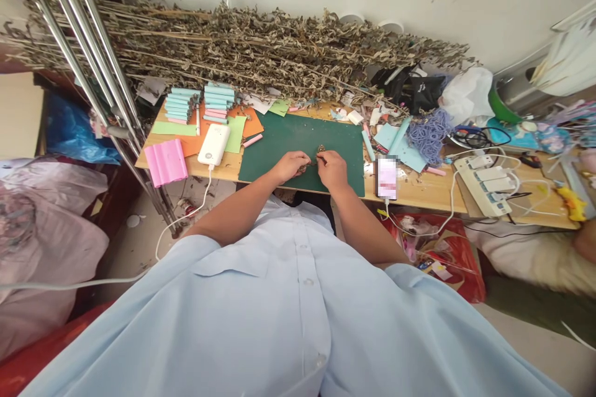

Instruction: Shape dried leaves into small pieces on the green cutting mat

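Observation:
My left hand (292, 166) is over the green mat (274, 136), its fingers pinched on a small brown dried piece (302, 169). A little to the right, my right hand (331, 169) is closed too, with a bit of dried plant (321, 149) showing at its fingertips. The two hands are close but apart. Dark crumbs lie on the mat between them. A pink paper roll (252, 141) rests at the mat's left edge.
Dried plant stalks (233, 43) run along the back. Left are blue rolls (218, 96), a white power bank (214, 144) and pink paper (166, 162). Right are a phone (387, 178), purple cord (428, 133) and a power strip (484, 186).

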Motion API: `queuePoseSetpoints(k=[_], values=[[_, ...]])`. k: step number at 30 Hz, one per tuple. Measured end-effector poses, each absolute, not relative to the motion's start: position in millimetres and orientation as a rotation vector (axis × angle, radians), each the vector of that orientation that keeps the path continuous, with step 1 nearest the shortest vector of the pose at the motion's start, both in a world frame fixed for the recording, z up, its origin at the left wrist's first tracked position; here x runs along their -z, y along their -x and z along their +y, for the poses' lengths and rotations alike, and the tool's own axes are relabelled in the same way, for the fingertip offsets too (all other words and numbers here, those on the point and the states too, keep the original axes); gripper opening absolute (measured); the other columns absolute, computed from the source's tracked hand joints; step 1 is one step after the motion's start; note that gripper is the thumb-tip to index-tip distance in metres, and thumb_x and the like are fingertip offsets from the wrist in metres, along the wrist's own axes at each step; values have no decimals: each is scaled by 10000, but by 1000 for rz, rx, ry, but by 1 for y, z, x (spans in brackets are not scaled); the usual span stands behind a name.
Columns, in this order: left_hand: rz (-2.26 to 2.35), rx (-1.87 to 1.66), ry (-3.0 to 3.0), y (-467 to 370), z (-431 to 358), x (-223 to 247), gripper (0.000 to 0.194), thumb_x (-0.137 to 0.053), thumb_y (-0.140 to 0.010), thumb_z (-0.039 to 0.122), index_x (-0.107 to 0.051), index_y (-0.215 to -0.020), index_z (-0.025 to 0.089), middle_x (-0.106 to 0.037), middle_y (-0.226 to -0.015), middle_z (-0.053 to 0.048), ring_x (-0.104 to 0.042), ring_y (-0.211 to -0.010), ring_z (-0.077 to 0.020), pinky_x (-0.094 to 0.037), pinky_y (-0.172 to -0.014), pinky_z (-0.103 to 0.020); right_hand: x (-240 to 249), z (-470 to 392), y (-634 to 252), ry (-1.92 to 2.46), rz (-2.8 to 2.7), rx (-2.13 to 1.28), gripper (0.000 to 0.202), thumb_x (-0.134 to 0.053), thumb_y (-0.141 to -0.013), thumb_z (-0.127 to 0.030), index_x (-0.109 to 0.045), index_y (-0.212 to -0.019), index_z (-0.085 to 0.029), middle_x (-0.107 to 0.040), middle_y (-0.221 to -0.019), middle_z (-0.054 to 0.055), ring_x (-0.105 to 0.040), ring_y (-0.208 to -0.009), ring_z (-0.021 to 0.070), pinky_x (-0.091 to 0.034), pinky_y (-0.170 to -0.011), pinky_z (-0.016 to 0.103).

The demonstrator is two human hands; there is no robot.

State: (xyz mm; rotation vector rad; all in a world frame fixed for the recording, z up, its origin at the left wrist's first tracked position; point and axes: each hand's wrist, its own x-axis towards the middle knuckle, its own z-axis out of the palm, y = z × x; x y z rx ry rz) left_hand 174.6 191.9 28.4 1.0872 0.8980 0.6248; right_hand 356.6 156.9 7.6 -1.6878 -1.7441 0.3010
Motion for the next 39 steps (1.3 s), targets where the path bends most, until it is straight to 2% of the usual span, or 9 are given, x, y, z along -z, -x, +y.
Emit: queuePoseSetpoints(k=[4,8,13,17,21,25,33,35,39], values=[[874,-627,-1093,-171,194,-27,188,-536,-850,217,-685,-910,120,-500,-557,13,-443,-433,-93,-252,-406,-200,-15,154,-353,1669,-1665,-285,245,-574,-929,-248,-773,-1070,-229,-745,-1143,119,-683,-1097,276,-546,-1015,431],[905,-637,-1124,-171,194,-26,185,-489,-872,216,-650,-832,134,-490,-556,18,-444,-433,-90,-274,-412,-200,-27,152,-338,1476,-1672,-379,219,-599,-961,-333,-774,-1036,-224,-767,-1069,94,-713,-985,237,-591,-910,393],[932,-619,-1116,-172,192,-28,174,-471,-874,183,-595,-756,151,-479,-542,24,-446,-431,-88,-257,-422,-203,-26,152,-332,1362,-1764,-426,240,-576,-960,-283,-752,-1111,-224,-774,-1046,83,-723,-916,219,-600,-890,392],[939,-608,-1079,-172,192,-30,147,-510,-853,177,-649,-825,136,-492,-539,24,-437,-435,-88,-249,-427,-207,-18,152,-333,1412,-1715,-405,274,-577,-947,-284,-721,-1170,-218,-768,-1004,83,-713,-857,218,-596,-895,405],[938,-615,-1080,-172,193,-27,134,-544,-825,174,-663,-872,134,-497,-548,26,-428,-447,-86,-254,-435,-208,-8,155,-332,1415,-1524,-551,312,-611,-925,-332,-690,-1201,-211,-764,-943,51,-715,-794,191,-605,-848,379],[929,-627,-1098,-172,193,-26,140,-541,-813,184,-659,-872,138,-513,-570,18,-442,-463,-92,-277,-438,-213,-2,159,-331,1401,-1390,-714,336,-661,-899,-383,-695,-1187,-212,-782,-946,46,-746,-827,195,-620,-850,378],[891,-685,-1029,-170,193,-29,115,-534,-775,173,-628,-834,145,-489,-554,18,-428,-460,-91,-247,-435,-213,-13,146,-324,1348,-1489,-720,291,-658,-931,-361,-742,-1187,-252,-795,-1150,64,-753,-1122,249,-576,-1074,472],[889,-695,-1036,-171,194,-26,98,-524,-779,172,-614,-811,150,-488,-546,16,-430,-458,-93,-250,-437,-213,-12,146,-322,1317,-1449,-712,298,-633,-941,-371,-742,-1191,-251,-788,-1172,64,-759,-1093,241,-611,-1021,455],[897,-682,-1105,-172,194,-22,64,-521,-796,176,-573,-761,164,-500,-543,14,-442,-457,-94,-279,-444,-217,-11,152,-321,1348,-1406,-690,349,-637,-919,-384,-721,-1221,-232,-796,-1070,58,-761,-865,197,-648,-867,400]])
